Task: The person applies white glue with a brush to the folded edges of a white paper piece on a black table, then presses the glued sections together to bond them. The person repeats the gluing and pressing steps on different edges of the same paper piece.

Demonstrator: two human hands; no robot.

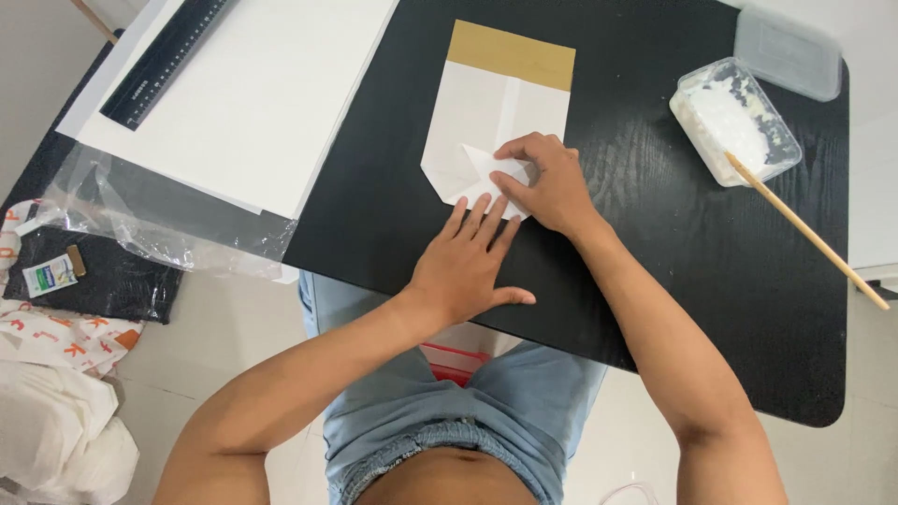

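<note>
A folded white paper bag (pixel 496 122) with a tan far edge is laid flat on the black table (pixel 673 234). Its near folded corner is pressed by the right hand (pixel 547 182) with fingers bent together, while the left hand (pixel 463 266) is laid flat just nearer, fingers slightly spread. A plastic tub (pixel 734 122) with a wooden stick (pixel 809 234) is seen to the right, and white sheets (pixel 253 93) with a black ruler (pixel 164 61) to the left.

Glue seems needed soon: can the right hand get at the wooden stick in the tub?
Probably yes: the right hand rests on the folded paper, and bare table lies between it and the wooden stick.

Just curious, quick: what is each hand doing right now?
Left hand: open, flat, fingertips on the folded white paper with gold band.
Right hand: fingers bent, pressing its folded corner.
</note>
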